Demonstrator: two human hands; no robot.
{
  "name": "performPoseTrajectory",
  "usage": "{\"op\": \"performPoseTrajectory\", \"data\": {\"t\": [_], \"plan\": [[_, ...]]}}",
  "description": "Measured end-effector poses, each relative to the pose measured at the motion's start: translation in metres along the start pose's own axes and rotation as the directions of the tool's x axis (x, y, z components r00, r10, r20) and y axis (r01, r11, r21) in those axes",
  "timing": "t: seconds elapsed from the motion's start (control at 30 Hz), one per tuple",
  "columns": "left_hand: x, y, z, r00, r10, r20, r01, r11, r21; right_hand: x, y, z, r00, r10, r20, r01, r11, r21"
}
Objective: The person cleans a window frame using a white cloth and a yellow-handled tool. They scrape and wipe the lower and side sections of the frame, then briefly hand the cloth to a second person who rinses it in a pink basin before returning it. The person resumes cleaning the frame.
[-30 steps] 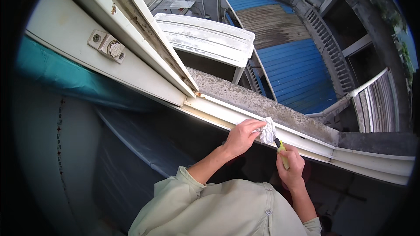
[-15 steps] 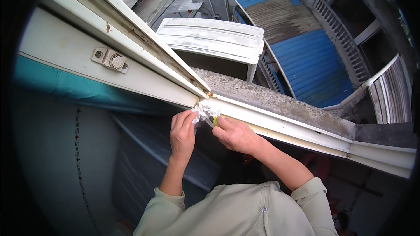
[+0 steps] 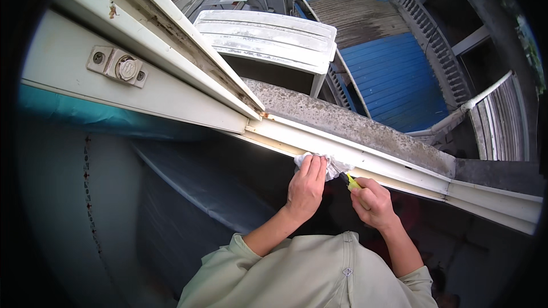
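My left hand [image 3: 306, 189] is closed on a crumpled white tissue or cloth [image 3: 338, 167], its fingertips pressing it onto the inner ledge of the white window frame [image 3: 394, 165]. Just to the right, my right hand [image 3: 374, 202] grips a small yellow-green tool [image 3: 353, 183] with a black end. That black end points left toward the white wad; whether they touch, I cannot tell. The tool's kind is not clear, as the fingers cover much of it.
A sliding sash with a round latch [image 3: 127, 69] slants along the left and meets the frame at a corner. Outside lie a rough concrete ledge [image 3: 365, 120], a white weathered awning [image 3: 268, 37] and a blue roof [image 3: 394, 74]. Dark sheeting [image 3: 194, 188] hangs inside, below left.
Both hands have moved right along the frame, away from the corner, carrying the white wad and the tool. They now sit farther apart. The view has shifted slightly.
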State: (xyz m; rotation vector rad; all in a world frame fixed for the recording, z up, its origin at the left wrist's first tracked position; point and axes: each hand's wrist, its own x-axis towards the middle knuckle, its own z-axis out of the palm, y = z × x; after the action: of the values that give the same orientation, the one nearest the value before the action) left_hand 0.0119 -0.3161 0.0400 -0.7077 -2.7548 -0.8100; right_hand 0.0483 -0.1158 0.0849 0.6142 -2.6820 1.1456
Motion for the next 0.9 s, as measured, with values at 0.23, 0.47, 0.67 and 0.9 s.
{"op": "performPoseTrajectory", "data": {"t": [0.23,0.47,0.67,0.9], "plan": [[0.009,0.051,0.032,0.978,0.184,0.094,-0.171,0.976,-0.133,-0.047,0.003,-0.057,0.986,0.168,-0.024,-0.169,0.981,-0.092],[0.039,0.052,-0.019,0.965,0.212,0.156,-0.074,0.786,-0.613,-0.06,-0.02,-0.095,0.99,0.13,-0.063,-0.142,0.958,-0.25],[0.08,0.021,-0.01,0.951,0.309,0.012,-0.306,0.944,-0.125,-0.071,-0.003,-0.096,0.959,0.169,-0.227,-0.239,0.913,-0.331],[0.074,0.04,0.026,0.963,0.12,0.24,-0.129,0.991,0.022,-0.089,0.02,-0.095,0.863,0.403,-0.305,-0.432,0.901,-0.029]]}}
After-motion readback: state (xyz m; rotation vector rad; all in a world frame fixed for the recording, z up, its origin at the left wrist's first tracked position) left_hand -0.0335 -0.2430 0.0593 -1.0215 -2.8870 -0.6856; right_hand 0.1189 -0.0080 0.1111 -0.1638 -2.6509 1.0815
